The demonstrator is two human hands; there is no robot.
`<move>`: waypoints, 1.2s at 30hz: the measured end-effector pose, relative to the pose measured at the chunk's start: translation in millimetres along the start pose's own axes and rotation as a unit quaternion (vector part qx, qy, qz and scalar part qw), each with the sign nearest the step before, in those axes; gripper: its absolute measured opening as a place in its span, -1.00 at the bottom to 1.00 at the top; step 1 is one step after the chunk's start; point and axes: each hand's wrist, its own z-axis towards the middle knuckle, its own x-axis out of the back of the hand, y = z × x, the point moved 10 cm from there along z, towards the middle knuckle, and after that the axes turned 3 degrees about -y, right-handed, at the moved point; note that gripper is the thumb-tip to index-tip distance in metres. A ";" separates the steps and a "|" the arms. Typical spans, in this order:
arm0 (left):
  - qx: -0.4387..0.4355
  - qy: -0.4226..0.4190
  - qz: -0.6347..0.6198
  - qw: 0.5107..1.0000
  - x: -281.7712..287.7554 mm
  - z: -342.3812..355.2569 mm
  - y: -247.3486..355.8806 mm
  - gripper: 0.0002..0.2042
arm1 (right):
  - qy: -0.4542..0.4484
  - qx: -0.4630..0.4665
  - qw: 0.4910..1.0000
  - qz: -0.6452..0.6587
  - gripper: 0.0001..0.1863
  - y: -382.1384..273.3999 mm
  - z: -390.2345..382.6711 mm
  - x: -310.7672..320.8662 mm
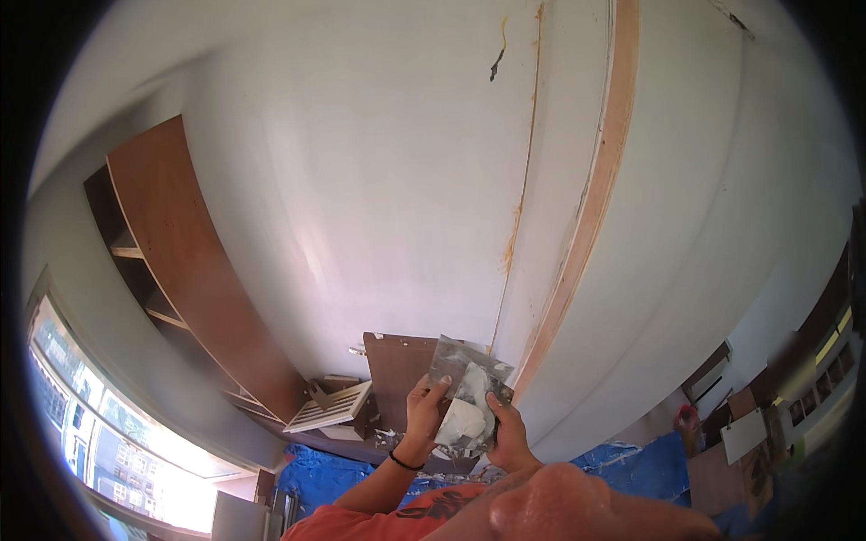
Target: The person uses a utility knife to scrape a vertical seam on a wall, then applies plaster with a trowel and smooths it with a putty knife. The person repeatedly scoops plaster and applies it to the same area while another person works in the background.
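In front of my chest, both hands grip flat grey metal putty blades smeared with white putty. My left hand (pixel 424 413), with a dark band at the wrist, closes on the left edge, its thumb lying across the face. On the opposite edge, my right hand (pixel 511 433) is closed with its thumb on top. An upper putty blade (pixel 448 357) seems to overlap a lower putty blade (pixel 475 389); which hand holds which I cannot tell. A thick lump of white putty (pixel 464 420) sits on the lower part. The fingers beneath are hidden.
Ahead rises a white wall (pixel 379 198) with a brown-stained seam (pixel 520 216), a bare wood strip (pixel 586 221) and a hanging wire (pixel 497 63). A brown panel (pixel 392 365) leans below. Left are a tall brown cabinet (pixel 194 243) and a window (pixel 117 451). Blue sheeting (pixel 645 464) covers the floor.
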 end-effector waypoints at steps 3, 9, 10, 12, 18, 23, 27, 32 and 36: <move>0.039 -0.069 0.079 0.994 -5.1 27.1 6.7 -0.70 | 0.022 0.047 0.999 -0.002 -0.58 -9.5 8.5 1.4; -0.545 -0.025 0.233 0.805 -123.1 75.5 335.5 -0.65 | 0.047 0.103 0.994 0.002 -0.57 -19.0 18.5 10.1; -0.613 -0.024 0.215 0.760 -154.5 70.3 382.2 -0.67 | 0.057 0.104 0.993 -0.001 -0.58 -18.6 18.3 10.4; -0.696 -0.105 0.147 0.695 -222.2 71.5 459.9 -0.65 | 0.071 0.113 0.991 -0.005 -0.59 -21.4 14.3 8.4; -0.827 0.031 0.155 0.540 -330.5 87.8 545.0 -0.59 | 0.117 0.158 0.981 -0.012 -0.56 -21.5 11.0 17.8; -0.847 0.084 0.089 0.518 -321.6 102.5 553.0 -0.59 | 0.150 0.195 0.969 -0.006 -0.55 -19.4 5.0 20.8; -0.846 0.102 0.080 0.517 -317.5 104.1 565.5 -0.58 | 0.142 0.207 0.968 0.003 -0.55 -18.4 5.7 16.4; -0.851 0.120 0.064 0.508 -319.1 118.0 568.0 -0.58 | 0.163 0.225 0.961 0.001 -0.56 -17.6 1.1 20.8; -0.835 0.126 0.070 0.531 -324.1 128.4 565.9 -0.60 | 0.172 0.232 0.957 0.011 -0.57 -18.1 -2.7 21.4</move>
